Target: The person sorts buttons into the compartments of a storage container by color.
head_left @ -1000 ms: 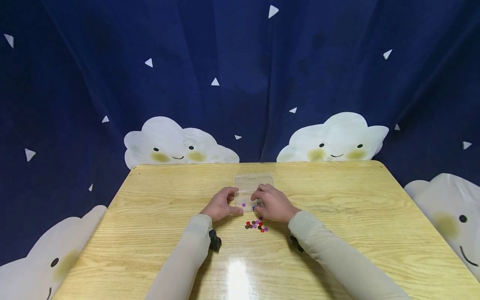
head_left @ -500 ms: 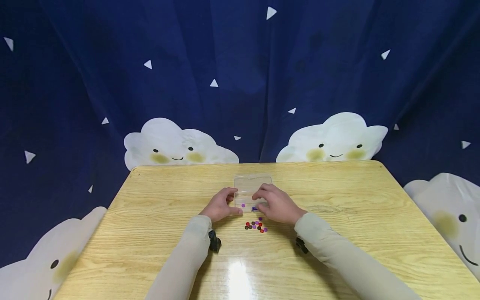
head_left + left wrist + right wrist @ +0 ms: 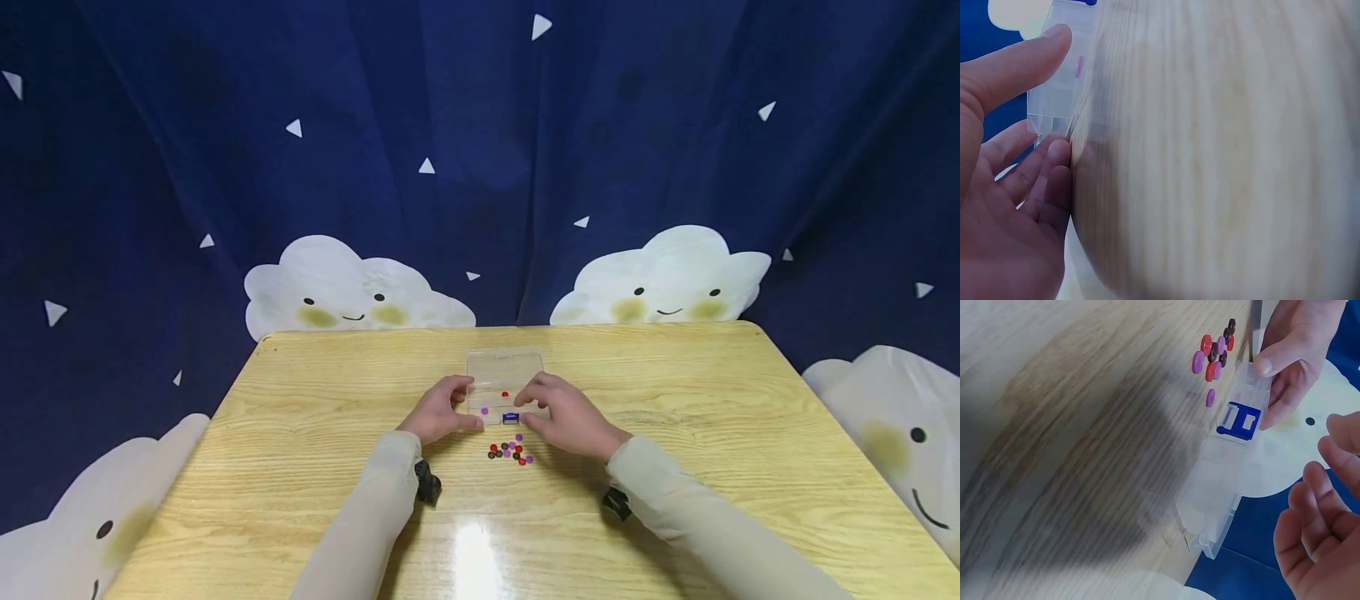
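Note:
A clear plastic box (image 3: 505,367) lies on the table with its lid swung back. Inside it are a purple bead-like disc (image 3: 484,411) and a red disc (image 3: 505,394). A dark blue piece with pale patches (image 3: 1239,420) sits at the box's front wall. My left hand (image 3: 442,412) holds the box's left end between thumb and fingers. Just off the box's right side, my right hand (image 3: 573,421) hovers with bent, parted fingers and nothing in them. Several small red, purple and brown discs (image 3: 1207,344) lie loose in front of the box.
The wooden table (image 3: 315,392) reaches back to a navy curtain (image 3: 480,150) printed with clouds and white triangles. Black wrist cameras sit under both sleeves. A bright light reflection shows on the table near the front.
My right hand has drawn back to the right, away from the box. The red disc inside and the whole blue piece now show. The left hand has stayed put.

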`<state>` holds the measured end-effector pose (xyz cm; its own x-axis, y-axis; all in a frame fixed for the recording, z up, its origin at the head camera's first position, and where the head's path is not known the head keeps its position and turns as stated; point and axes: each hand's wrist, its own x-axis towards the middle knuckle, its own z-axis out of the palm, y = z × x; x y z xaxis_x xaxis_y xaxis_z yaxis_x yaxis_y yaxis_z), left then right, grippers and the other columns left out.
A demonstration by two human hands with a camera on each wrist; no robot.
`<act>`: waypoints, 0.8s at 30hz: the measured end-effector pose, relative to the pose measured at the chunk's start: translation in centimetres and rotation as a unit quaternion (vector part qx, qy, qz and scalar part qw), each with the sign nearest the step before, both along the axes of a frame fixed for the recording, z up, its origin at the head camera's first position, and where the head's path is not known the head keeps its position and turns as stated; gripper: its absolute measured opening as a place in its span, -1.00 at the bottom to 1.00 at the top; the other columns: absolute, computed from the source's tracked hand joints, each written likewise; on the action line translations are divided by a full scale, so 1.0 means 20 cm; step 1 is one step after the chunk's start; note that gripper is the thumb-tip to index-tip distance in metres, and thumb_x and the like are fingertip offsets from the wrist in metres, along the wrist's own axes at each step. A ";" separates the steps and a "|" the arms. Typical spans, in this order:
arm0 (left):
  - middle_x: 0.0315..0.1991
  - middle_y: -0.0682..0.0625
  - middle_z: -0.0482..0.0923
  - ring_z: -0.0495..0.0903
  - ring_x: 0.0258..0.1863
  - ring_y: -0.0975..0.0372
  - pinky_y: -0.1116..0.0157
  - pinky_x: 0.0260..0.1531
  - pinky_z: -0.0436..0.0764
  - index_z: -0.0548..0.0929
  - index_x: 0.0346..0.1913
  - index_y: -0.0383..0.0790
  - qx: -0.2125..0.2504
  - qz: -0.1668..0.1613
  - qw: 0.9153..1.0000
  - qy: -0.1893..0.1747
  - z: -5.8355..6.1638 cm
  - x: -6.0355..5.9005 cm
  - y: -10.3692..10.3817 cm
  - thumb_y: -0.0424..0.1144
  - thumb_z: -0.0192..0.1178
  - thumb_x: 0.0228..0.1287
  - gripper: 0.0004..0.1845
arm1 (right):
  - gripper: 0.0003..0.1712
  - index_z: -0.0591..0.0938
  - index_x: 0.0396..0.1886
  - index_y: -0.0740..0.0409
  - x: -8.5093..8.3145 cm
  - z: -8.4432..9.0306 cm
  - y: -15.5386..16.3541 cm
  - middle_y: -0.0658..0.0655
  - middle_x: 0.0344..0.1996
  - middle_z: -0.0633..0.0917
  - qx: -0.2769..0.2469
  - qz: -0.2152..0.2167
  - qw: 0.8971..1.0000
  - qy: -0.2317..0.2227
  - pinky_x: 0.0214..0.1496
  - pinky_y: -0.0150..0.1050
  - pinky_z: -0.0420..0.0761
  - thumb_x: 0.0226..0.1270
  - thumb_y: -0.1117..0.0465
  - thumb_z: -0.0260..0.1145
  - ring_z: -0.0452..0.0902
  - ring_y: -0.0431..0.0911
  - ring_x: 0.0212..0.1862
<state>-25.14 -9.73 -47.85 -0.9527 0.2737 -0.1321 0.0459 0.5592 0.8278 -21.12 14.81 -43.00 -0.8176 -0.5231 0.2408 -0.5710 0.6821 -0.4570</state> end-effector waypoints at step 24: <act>0.22 -0.07 0.48 0.46 0.17 0.07 0.06 0.22 0.48 0.39 0.43 -0.10 0.000 -0.002 1.000 -0.001 -0.01 -0.01 0.00 -0.21 0.54 0.02 -0.14 | -0.80 0.70 -0.08 0.10 0.14 -0.01 0.05 -0.03 -0.13 0.65 -0.021 0.015 1.000 -0.004 -0.12 -0.25 0.61 0.31 0.25 0.35 0.57 -0.10 -0.19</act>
